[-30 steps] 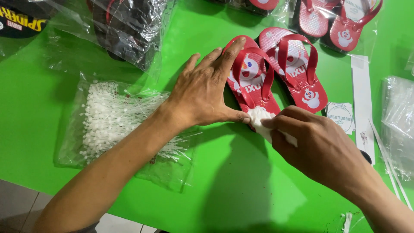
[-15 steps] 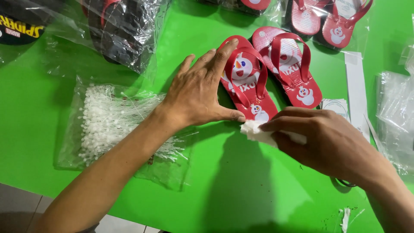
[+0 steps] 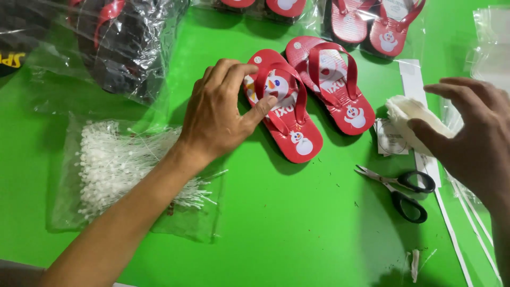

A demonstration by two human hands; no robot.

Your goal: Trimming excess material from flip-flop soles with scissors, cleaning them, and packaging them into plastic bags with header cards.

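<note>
Sandal pair, red, steadied on the green counter point(image 3: 276, 234) by one hand.

Clear bag of white plastic tag fasteners point(image 3: 125, 167) lies under the left forearm, behind the fingers. Left hand point(image 3: 223, 114) rests on the near red sandal point(image 3: 289, 119); its fingers point(image 3: 234, 72) curl over the sandal's edge and the thumb presses beside the strap, apparently to keep the sandal from sliding. Second red sandal point(image 3: 334, 87) lies touching the first, just beyond the fingertips. Black-handled scissors point(image 3: 406, 188) lie on the counter between the two hands, below the right thumb. Right hand point(image 3: 473, 138) hovers with fingers spread and released; only the thumb touches the white folded wad point(image 3: 411, 119), which lies against a white paper strip point(image 3: 411, 79). Bagged sandals point(image 3: 372, 21) sit along the far edge, beyond both hands.
</note>
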